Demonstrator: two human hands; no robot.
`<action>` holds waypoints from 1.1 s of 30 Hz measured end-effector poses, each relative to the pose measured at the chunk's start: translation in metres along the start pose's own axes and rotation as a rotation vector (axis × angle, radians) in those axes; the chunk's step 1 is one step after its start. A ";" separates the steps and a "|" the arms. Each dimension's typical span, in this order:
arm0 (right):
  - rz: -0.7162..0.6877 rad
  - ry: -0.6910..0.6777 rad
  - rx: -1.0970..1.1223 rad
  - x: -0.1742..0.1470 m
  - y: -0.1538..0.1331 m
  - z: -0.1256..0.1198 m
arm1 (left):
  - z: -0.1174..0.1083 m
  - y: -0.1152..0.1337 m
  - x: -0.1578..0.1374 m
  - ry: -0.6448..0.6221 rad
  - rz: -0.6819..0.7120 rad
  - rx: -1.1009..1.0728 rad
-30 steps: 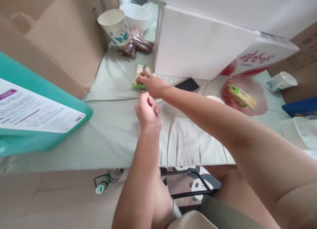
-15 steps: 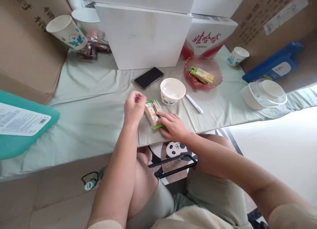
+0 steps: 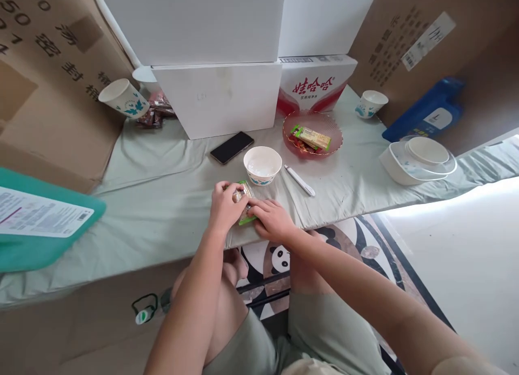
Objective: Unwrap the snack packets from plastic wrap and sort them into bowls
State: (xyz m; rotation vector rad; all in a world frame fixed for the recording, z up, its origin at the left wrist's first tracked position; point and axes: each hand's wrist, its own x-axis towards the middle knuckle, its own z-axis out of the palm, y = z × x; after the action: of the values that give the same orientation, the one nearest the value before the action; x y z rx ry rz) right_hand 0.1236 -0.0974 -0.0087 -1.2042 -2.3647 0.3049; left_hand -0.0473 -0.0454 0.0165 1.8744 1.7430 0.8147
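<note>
A clear snack packet [image 3: 245, 217] with green ends lies on the cloth-covered table near its front edge, partly covered by my fingers. My left hand [image 3: 225, 206] has its fingers curled over the packet's left side and upper part. From the right, my right hand [image 3: 274, 219] grips the packet's lower right part, its fingertips close to those of my left hand. Just beyond the packet stands a white paper bowl [image 3: 263, 166] with a blue leaf print. To the right of that bowl lies a white pen-like cutter [image 3: 300, 181].
A black phone [image 3: 232, 147] lies behind the left hand. Similar packets sit in a pink glass bowl [image 3: 288, 142]. White boxes [image 3: 219, 102] line the back. Further right are a paper cup [image 3: 371, 105], stacked bowls [image 3: 395, 164] and a blue bottle [image 3: 430, 112]; a teal container [image 3: 44, 253] is at left.
My left hand has come down from beside the packet and now curls onto it. My right hand stays on the packet. The camera view has shifted and tilted up a little.
</note>
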 end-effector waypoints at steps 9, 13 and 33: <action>-0.009 0.030 0.058 0.000 0.001 0.002 | 0.000 0.007 0.001 0.037 -0.028 0.063; -0.010 0.094 0.112 -0.001 0.003 0.006 | -0.007 0.012 0.006 -0.052 -0.113 0.151; -0.141 0.489 0.079 -0.013 -0.022 -0.049 | -0.004 0.033 -0.006 -0.475 -0.420 -1.537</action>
State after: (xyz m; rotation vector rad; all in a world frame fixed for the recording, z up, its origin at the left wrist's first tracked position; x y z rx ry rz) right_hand 0.1395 -0.1216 0.0378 -0.9404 -1.9758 0.0464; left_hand -0.0262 -0.0547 0.0417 0.5312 0.6496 0.9529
